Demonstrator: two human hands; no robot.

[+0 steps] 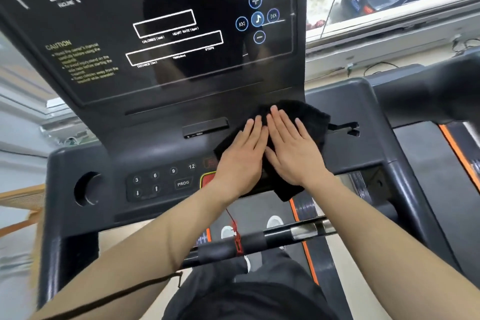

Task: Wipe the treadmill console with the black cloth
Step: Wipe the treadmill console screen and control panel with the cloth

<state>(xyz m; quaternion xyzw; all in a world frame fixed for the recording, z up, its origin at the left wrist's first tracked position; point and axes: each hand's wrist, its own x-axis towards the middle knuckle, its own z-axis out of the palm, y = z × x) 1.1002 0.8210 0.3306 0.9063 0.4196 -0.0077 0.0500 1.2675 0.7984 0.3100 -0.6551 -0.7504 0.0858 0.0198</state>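
The black cloth (306,114) lies spread on the lower middle of the dark treadmill console (161,101), just below the glossy display panel (166,34). My left hand (241,156) and my right hand (293,148) press flat on the cloth side by side, fingers straight and pointing up toward the panel, thumbs touching. The cloth's lower corner hangs over the console's front edge. The hands and cloth hide the right part of the button row and most of the red stop button (207,179).
A keypad (161,182) with number and PROG buttons sits left of my hands, beside a round cup holder (87,189). A crossbar (259,241) with a red safety cord runs below. A thick handrail (428,96) juts at right. A window lies beyond.
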